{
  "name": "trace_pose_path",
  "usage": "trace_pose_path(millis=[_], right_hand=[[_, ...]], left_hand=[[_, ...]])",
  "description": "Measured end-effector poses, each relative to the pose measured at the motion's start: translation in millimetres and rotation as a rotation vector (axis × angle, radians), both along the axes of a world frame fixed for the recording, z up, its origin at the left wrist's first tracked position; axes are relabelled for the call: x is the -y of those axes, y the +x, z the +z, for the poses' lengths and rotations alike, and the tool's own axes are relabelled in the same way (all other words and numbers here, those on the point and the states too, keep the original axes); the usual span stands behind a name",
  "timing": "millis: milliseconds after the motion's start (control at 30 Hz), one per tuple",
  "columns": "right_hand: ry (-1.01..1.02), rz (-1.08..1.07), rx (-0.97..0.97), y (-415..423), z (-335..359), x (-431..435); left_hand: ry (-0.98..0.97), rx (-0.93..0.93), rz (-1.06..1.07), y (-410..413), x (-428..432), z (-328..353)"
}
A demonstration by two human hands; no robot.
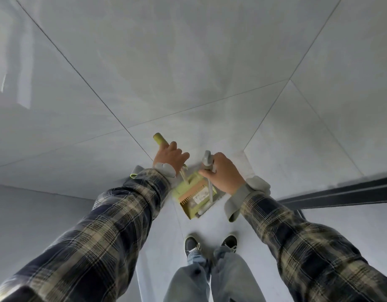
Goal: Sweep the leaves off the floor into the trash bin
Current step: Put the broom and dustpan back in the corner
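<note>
My left hand [169,156] grips a yellow-green handle [161,139] whose top end pokes out above my fingers. My right hand [224,172] grips a grey handle [207,160], and its grey pole runs down toward the floor. Below and between both hands sits a yellow-green dustpan [193,196] with an orange comb strip, low over the floor just ahead of my shoes. The broom head is hidden behind the dustpan and my hands. No leaves and no trash bin are in view.
Large pale grey floor tiles [188,73] stretch ahead and to both sides. A dark strip, perhaps a door track or threshold [340,192], runs along the right. My shoes [191,245] stand close behind the dustpan.
</note>
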State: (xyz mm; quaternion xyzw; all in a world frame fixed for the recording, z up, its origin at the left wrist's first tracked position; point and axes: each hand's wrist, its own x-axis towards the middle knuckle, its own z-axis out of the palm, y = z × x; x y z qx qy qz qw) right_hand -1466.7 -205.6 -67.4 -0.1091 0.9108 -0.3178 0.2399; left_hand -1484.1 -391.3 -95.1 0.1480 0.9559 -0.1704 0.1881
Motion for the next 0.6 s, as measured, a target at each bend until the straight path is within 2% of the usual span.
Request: trace_pose_path(millis=[133,267,367,600], right_hand=[[-0.042,-0.021,-0.019,3,-12,0],[-0.050,-0.050,-0.016,-2,-33,1],[-0.073,-0.062,-0.048,-1,-45,2],[-0.097,-0.035,-0.045,-6,-53,13]], left_hand=[[0.045,-0.016,-0.061,-16,7,-19],[0.074,0.081,-0.079,-33,17,-47],[0.091,0.072,-0.075,-40,22,-59],[0.064,0.083,0.051,-58,46,-67]])
